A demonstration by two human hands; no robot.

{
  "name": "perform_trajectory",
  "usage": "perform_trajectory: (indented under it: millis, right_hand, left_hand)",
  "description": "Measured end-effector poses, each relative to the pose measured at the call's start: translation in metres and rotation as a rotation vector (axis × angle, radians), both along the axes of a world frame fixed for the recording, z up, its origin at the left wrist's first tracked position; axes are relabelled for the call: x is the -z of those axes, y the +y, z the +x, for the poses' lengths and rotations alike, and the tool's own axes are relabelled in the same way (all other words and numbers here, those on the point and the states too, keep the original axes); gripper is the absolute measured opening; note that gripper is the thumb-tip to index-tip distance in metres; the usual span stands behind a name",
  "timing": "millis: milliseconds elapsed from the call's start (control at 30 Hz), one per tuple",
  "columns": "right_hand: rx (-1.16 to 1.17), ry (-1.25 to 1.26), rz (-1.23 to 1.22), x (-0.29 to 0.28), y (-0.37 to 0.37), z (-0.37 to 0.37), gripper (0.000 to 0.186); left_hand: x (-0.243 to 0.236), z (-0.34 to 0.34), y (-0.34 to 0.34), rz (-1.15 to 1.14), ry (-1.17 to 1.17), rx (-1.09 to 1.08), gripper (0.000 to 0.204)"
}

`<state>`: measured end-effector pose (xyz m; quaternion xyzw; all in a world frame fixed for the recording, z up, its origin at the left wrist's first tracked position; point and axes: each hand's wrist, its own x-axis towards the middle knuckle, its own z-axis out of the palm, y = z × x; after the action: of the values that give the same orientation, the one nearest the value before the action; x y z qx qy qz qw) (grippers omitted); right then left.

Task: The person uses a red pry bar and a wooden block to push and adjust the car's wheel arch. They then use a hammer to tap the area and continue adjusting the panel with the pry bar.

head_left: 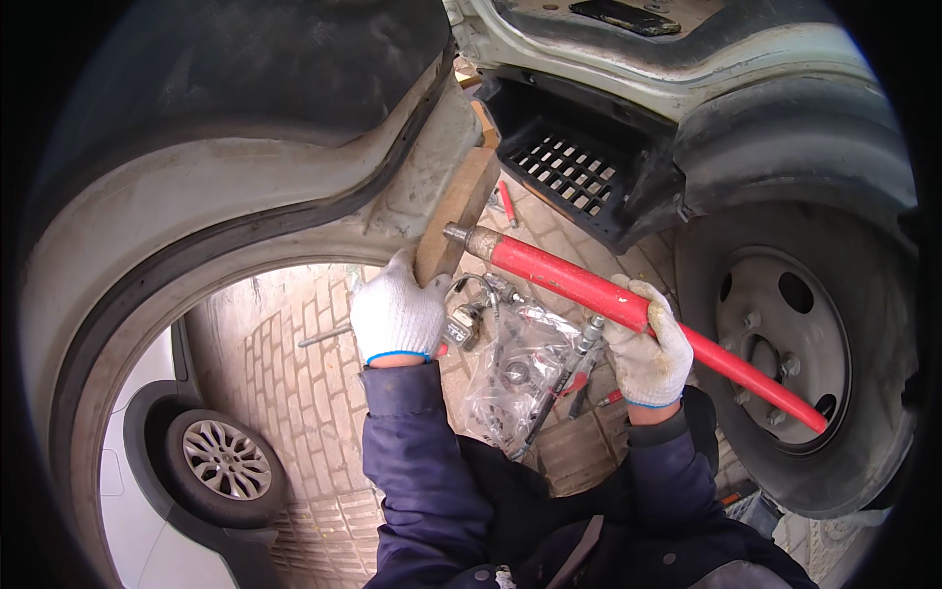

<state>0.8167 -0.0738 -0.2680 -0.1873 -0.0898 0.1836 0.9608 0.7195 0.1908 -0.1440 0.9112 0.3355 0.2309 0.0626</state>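
Observation:
My left hand (400,309), in a white glove with blue cuff, grips the lower end of a wooden block (461,201) set against the dented-looking pale body panel (397,206) of a vehicle. My right hand (650,344), gloved too, is closed around a long red metal tube (554,275). Its metal end meets the block's face, just above my left hand; the far end reaches over the wheel at right. On the paving below lie clear plastic bags (510,383), a hose, a dark metal tool (461,324) and a hydraulic pump (545,412).
A black step with a grille (564,162) sits at upper center beside a fender and large truck wheel (775,339). A dark object (623,15) lies at the top. A white car's wheel (221,456) is at lower left. Another red tool (507,206) lies on the bricks.

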Motion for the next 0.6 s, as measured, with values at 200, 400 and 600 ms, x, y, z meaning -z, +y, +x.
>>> perform_trajectory:
  millis: [200,400,600]
  right_hand:
    - [0.055,0.0,-0.072,0.01,0.0,0.016,0.044]
    - [0.101,0.016,-0.122,0.02,0.005,0.024,0.045]
    - [0.084,0.064,-0.132,0.024,0.003,0.009,0.045]
  left_hand:
    - [-0.004,0.008,-0.001,0.012,-0.018,-0.034,0.059]
    - [-0.009,0.008,-0.001,0.029,-0.052,-0.014,0.053]
    - [0.001,0.007,-0.009,0.131,-0.086,-0.021,0.05]
